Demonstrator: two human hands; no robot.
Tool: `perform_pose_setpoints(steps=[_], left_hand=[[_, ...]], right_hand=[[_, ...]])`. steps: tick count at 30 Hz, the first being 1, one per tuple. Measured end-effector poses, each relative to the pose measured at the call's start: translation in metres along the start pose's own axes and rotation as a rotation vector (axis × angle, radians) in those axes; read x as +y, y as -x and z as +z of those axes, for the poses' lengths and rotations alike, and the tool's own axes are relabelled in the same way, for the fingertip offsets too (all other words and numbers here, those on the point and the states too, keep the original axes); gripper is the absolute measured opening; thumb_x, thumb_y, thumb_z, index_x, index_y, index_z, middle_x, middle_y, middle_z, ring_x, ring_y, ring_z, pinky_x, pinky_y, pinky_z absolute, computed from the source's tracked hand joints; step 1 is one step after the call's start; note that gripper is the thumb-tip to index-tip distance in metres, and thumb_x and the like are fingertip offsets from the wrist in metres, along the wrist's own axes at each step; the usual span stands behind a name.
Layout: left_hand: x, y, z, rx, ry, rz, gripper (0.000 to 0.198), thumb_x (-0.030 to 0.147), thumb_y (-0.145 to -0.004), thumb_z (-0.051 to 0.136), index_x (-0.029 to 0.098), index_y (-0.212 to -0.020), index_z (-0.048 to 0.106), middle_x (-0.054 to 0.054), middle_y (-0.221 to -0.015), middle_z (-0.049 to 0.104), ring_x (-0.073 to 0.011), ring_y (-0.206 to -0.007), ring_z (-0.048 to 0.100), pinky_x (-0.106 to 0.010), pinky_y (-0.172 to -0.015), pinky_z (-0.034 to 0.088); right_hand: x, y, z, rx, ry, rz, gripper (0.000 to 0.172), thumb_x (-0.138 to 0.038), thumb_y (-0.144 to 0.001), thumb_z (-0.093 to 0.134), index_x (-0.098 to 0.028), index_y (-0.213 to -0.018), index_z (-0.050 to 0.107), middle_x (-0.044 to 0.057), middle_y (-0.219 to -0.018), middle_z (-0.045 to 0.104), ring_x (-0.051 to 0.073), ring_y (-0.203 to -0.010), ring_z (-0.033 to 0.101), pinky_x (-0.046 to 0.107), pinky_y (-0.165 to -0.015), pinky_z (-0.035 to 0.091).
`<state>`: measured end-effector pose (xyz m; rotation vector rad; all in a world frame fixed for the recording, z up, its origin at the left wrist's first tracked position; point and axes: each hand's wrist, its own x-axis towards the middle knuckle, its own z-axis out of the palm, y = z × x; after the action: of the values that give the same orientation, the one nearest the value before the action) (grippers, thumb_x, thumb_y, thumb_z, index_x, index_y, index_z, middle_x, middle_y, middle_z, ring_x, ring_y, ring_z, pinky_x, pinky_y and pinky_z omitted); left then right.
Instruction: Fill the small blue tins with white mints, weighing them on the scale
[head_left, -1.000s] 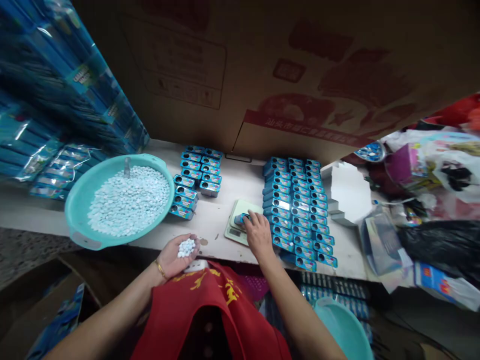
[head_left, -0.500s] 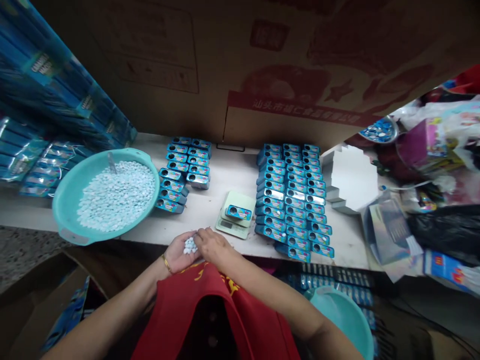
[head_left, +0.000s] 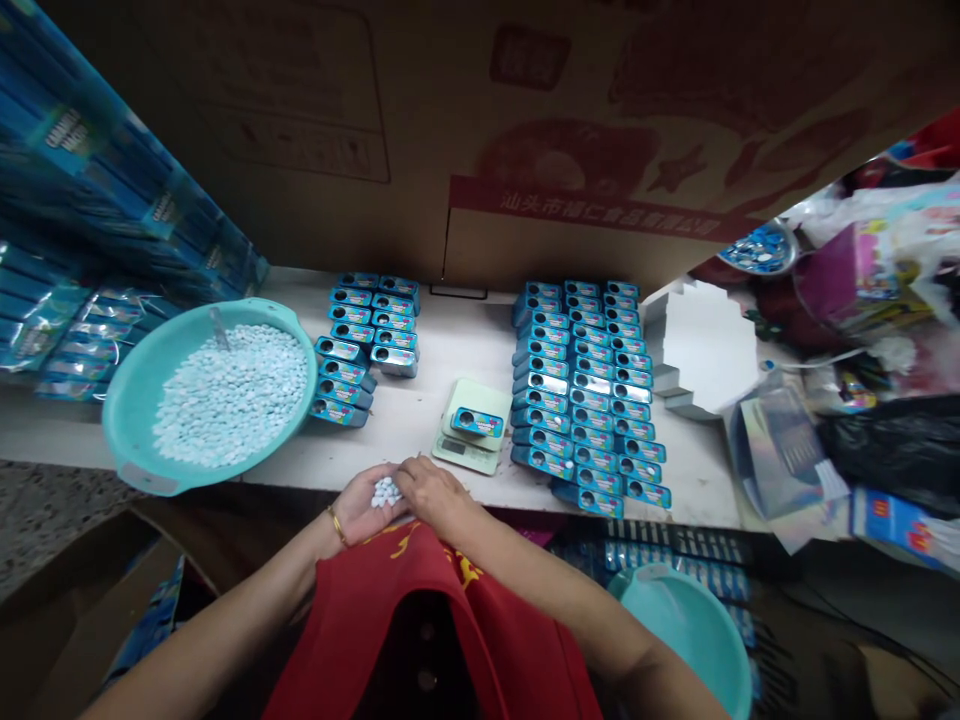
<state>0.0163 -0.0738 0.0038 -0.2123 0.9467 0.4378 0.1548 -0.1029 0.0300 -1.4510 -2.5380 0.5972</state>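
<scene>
A printed cardboard carton [head_left: 337, 90] backs a white worktop [head_left: 465, 340]. At left stands a turquoise basin [head_left: 135, 390] filled with pale pellets; at right, blue boxes [head_left: 581, 390] with dark round openings form close columns. Between them lies a pale green scale [head_left: 471, 393]. Nearest the wearer, the left hand [head_left: 364, 510] is palm up, uncurled, its fingertips partly covered by the right hand [head_left: 435, 492], whose fingers bend over; whether these pinch anything cannot be told. One blue box [head_left: 478, 423] rests on the scale; small pellets [head_left: 385, 491] lie heaped on the left palm.
</scene>
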Motion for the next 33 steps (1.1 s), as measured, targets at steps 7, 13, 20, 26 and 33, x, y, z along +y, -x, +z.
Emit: perform_pose_setpoints(steps=[7,13,20,26,33], left_hand=[[0.002,0.001,-0.001,-0.01,0.019,-0.039,0.009,0.011,-0.074,0.047,0.008,-0.073,0.055,-0.006,-0.064,0.061,-0.0135,-0.06,0.059,-0.025,-0.058,0.049],[0.011,0.004,-0.014,-0.079,0.01,-0.065,0.008,0.015,-0.073,0.05,0.01,-0.077,0.055,-0.007,-0.07,0.058,-0.0126,-0.059,0.057,-0.016,-0.041,0.04],[0.018,0.006,-0.013,-0.04,0.027,-0.003,0.006,0.016,-0.073,0.05,0.011,-0.075,0.054,-0.005,-0.067,0.056,-0.0096,-0.054,0.054,-0.014,-0.038,0.036],[0.034,-0.011,0.004,-0.004,0.032,0.13,0.007,0.018,-0.072,0.052,0.011,-0.072,0.054,-0.005,-0.061,0.057,-0.0099,-0.047,0.052,-0.014,-0.032,0.031],[0.047,-0.012,0.014,-0.001,0.038,0.229,0.009,0.02,-0.071,0.055,0.011,-0.071,0.053,-0.002,-0.055,0.055,-0.0076,-0.041,0.048,-0.013,-0.029,0.026]], right_hand=[[0.005,0.012,-0.002,0.213,-0.209,-0.048,0.019,-0.02,-0.082,0.044,-0.02,-0.099,0.051,0.003,-0.091,0.055,0.015,-0.083,0.048,0.026,-0.071,0.042],[0.067,0.044,-0.007,0.682,-0.242,0.503,0.04,-0.023,-0.075,0.051,-0.018,-0.113,0.041,0.01,-0.113,0.045,0.021,-0.108,0.039,0.039,-0.091,0.033],[0.103,0.035,0.01,0.419,-0.295,0.492,0.035,-0.021,-0.074,0.049,-0.017,-0.108,0.044,0.006,-0.101,0.053,0.019,-0.093,0.049,0.033,-0.08,0.04],[0.033,0.003,-0.033,0.183,0.111,0.207,0.041,-0.021,-0.074,0.05,-0.019,-0.114,0.044,0.009,-0.096,0.052,0.022,-0.086,0.044,0.034,-0.073,0.034],[0.012,-0.013,-0.046,0.138,0.269,0.138,0.037,-0.025,-0.076,0.05,-0.018,-0.112,0.045,0.009,-0.093,0.051,0.021,-0.082,0.041,0.032,-0.069,0.03]])
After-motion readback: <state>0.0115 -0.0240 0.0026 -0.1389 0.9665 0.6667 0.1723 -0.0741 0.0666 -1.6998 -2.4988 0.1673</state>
